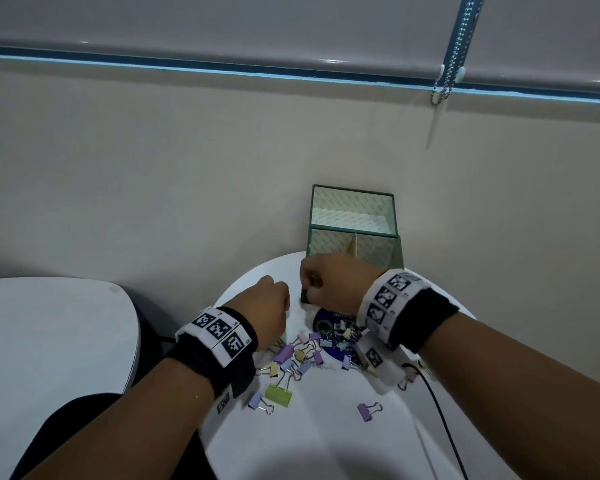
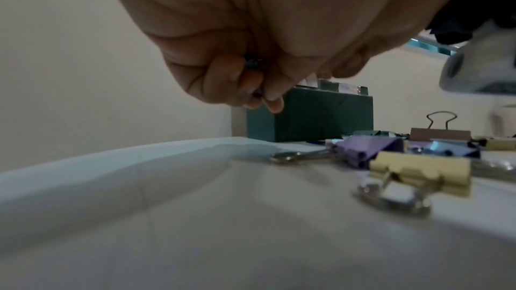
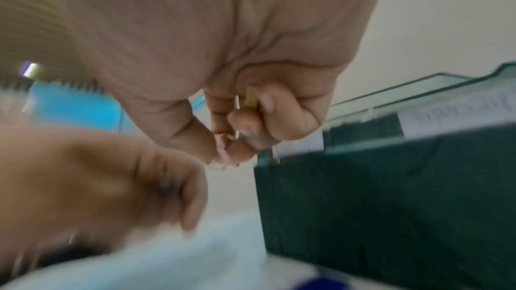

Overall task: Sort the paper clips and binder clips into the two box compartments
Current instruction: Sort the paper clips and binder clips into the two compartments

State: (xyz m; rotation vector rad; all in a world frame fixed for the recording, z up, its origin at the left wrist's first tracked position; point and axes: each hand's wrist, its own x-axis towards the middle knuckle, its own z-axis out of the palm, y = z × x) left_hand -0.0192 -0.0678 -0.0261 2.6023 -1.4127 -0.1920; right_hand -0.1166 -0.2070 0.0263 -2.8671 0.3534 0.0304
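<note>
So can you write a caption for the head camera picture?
Both hands, left hand and right hand, curl closed near a green box, above colourful binder clips scattered on a white table.

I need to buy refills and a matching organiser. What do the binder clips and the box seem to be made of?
Binder clips: pastel matt bodies that look like painted sheet metal, folded at the edges, with shiny bare wire handles. Box: seems to be card, dark green matt outside and pale printed lining within; the thin flat walls suggest it, though plastic cannot be ruled out.
</note>
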